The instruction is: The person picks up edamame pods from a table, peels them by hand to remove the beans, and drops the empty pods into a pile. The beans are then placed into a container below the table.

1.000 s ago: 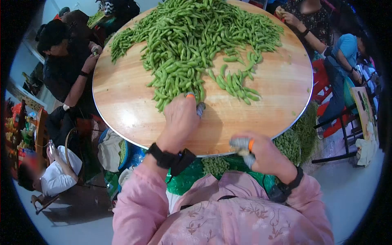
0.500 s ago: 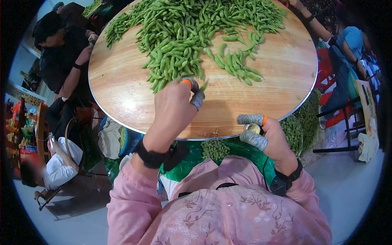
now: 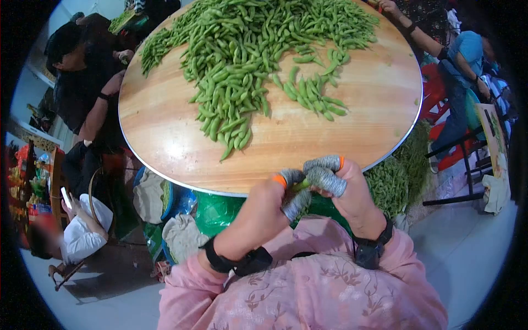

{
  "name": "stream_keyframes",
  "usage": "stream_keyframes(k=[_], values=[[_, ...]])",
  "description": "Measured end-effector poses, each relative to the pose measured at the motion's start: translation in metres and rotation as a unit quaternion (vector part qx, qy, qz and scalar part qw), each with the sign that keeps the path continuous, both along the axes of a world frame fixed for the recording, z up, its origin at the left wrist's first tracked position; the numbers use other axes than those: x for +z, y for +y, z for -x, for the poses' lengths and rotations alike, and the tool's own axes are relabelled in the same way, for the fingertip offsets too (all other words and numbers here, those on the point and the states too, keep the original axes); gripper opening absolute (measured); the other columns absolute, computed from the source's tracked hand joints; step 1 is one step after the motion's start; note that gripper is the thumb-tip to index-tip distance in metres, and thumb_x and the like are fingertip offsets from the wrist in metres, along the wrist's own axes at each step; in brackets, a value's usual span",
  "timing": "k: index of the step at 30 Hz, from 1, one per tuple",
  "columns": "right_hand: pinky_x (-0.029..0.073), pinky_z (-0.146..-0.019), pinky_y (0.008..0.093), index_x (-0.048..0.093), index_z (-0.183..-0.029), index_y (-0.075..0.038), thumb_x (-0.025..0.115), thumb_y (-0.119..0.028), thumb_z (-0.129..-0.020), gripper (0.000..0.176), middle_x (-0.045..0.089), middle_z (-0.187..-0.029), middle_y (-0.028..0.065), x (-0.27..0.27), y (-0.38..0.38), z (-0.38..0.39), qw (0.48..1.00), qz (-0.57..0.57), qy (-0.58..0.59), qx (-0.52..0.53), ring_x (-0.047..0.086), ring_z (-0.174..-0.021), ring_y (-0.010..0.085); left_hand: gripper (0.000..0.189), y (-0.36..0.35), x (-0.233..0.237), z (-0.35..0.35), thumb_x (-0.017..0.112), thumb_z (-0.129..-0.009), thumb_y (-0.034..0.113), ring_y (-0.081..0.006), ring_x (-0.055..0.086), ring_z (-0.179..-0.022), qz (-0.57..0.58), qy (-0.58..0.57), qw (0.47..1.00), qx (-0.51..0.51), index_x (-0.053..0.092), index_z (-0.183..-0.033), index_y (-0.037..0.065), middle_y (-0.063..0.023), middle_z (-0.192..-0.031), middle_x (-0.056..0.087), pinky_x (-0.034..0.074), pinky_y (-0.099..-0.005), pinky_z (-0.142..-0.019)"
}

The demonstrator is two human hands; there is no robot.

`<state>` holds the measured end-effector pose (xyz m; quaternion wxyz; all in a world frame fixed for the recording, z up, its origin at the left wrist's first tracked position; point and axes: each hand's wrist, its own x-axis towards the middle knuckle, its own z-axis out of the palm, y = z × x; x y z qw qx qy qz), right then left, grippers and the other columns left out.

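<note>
A large heap of green bean pods (image 3: 247, 49) covers the far half of a round wooden table (image 3: 165, 132). My left hand (image 3: 264, 212) and my right hand (image 3: 346, 192) meet just below the table's near edge. Both wear grey fabric finger covers with orange bands. Together they pinch one green pod (image 3: 301, 185) between thumbs and forefingers. A smaller cluster of pods (image 3: 311, 96) lies apart from the heap, toward the right.
A green bag (image 3: 214, 212) hangs under the table's near edge. More pods are piled low at the right (image 3: 401, 176). People sit around the table: one in black at the left (image 3: 82, 82), one in blue at the right (image 3: 467, 60), and one on a chair lower left (image 3: 77, 231).
My left hand has pulled back from the heap with a pod and joined my right hand below the table's edge. Both hands now grip that pod.
</note>
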<state>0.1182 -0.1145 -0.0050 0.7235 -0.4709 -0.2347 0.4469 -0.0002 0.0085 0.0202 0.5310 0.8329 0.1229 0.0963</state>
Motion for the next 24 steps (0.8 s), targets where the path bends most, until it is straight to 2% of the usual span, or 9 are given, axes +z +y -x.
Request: stream_keyframes(k=[1, 2, 3, 6, 8, 11, 15, 21, 24], values=[[0.045, -0.066, 0.0204, 0.058, -0.097, 0.001, 0.056, -0.01, -0.082, 0.018, 0.06, -0.083, 0.0022, -0.001, 0.0, 0.003, 0.999, 0.019, -0.038, -0.01, 0.056, -0.073, 0.0077, 0.021, -0.004, 0.004, 0.001, 0.058, -0.077, 0.004, -0.0112, 0.055, -0.072, -0.046, 0.033, 0.998, -0.009, 0.053, -0.096, -0.003, -0.0094, -0.079, 0.061, 0.045, -0.025, -0.065], [0.045, -0.064, 0.0198, 0.058, -0.097, 0.0, 0.055, -0.011, -0.083, 0.018, 0.06, -0.083, 0.0018, -0.002, 0.0, 0.005, 0.996, 0.039, -0.075, -0.018, 0.055, -0.071, 0.007, 0.018, -0.007, -0.003, 0.002, 0.056, -0.077, 0.004, -0.0167, 0.059, -0.068, -0.057, 0.029, 0.998, -0.007, 0.054, -0.095, -0.002, -0.0123, -0.075, 0.061, 0.046, -0.0269, -0.062], [0.045, -0.064, 0.0198, 0.058, -0.097, 0.0, 0.055, -0.011, -0.083, 0.018, 0.06, -0.083, 0.0018, 0.001, -0.002, 0.006, 0.996, 0.036, -0.077, -0.018, 0.055, -0.071, 0.007, 0.018, -0.006, -0.006, 0.003, 0.056, -0.077, 0.004, -0.0167, 0.059, -0.068, -0.06, 0.026, 0.998, -0.007, 0.054, -0.095, -0.002, -0.0123, -0.075, 0.061, 0.046, -0.0269, -0.062], [0.042, -0.06, 0.0185, 0.058, -0.097, -0.001, 0.054, -0.012, -0.083, 0.018, 0.06, -0.082, 0.0011, 0.009, -0.009, 0.002, 0.997, 0.064, -0.03, -0.021, 0.052, -0.068, 0.0061, 0.014, -0.005, -0.009, 0.004, 0.055, -0.076, 0.007, -0.0307, 0.058, -0.065, -0.131, 0.016, 0.991, 0.021, 0.057, -0.088, 0.001, -0.0165, -0.072, 0.059, 0.045, -0.0326, -0.058], [0.04, -0.059, 0.0177, 0.058, -0.097, -0.001, 0.053, -0.012, -0.084, 0.018, 0.059, -0.083, 0.0, 0.006, -0.017, 0.001, 0.994, 0.102, -0.029, -0.016, 0.049, -0.068, 0.0045, 0.013, -0.006, -0.01, 0.007, 0.057, -0.075, 0.008, -0.0304, 0.058, -0.064, -0.156, 0.0, 0.988, 0.023, 0.057, -0.086, 0.001, -0.0157, -0.072, 0.059, 0.045, -0.0328, -0.057], [0.041, -0.063, 0.0183, 0.058, -0.096, 0.0, 0.052, -0.011, -0.085, 0.018, 0.059, -0.084, -0.0005, 0.008, -0.024, 0.001, 0.993, 0.087, -0.074, 0.043, 0.05, -0.071, 0.0042, 0.014, -0.009, -0.014, 0.008, 0.061, -0.071, 0.009, -0.03, 0.057, -0.061, -0.203, -0.029, 0.979, 0.022, 0.058, -0.082, 0.002, -0.0139, -0.068, 0.058, 0.045, -0.033, -0.054], [0.041, -0.065, 0.0192, 0.057, -0.095, 0.001, 0.051, -0.01, -0.085, 0.016, 0.059, -0.084, -0.0007, 0.012, -0.028, 0.007, 0.994, 0.061, -0.073, 0.058, 0.05, -0.073, 0.0045, 0.021, -0.013, -0.02, 0.009, 0.068, -0.064, 0.012, -0.0292, 0.055, -0.056, -0.291, -0.087, 0.953, 0.023, 0.059, -0.081, 0.004, -0.0114, -0.062, 0.054, 0.043, -0.0341, -0.05], [0.042, -0.065, 0.0197, 0.057, -0.094, 0.001, 0.051, -0.009, -0.085, 0.015, 0.058, -0.085, -0.0003, 0.013, -0.033, 0.01, 0.993, 0.083, -0.05, 0.065, 0.05, -0.073, 0.0051, 0.024, -0.015, -0.027, 0.012, 0.067, -0.06, 0.015, -0.0272, 0.055, -0.056, -0.379, -0.124, 0.917, 0.02, 0.06, -0.082, 0.006, -0.0102, -0.067, 0.055, 0.043, -0.035, -0.048], [0.041, -0.064, 0.0192, 0.058, -0.093, 0.0, 0.052, -0.01, -0.085, 0.014, 0.057, -0.081, -0.0012, 0.008, -0.035, 0.012, 0.994, 0.076, -0.045, 0.057, 0.05, -0.072, 0.0047, 0.027, -0.014, -0.027, 0.015, 0.066, -0.059, 0.016, -0.0269, 0.055, -0.057, -0.415, -0.094, 0.905, -0.005, 0.06, -0.083, 0.006, -0.0102, -0.069, 0.056, 0.043, -0.0351, -0.049]])
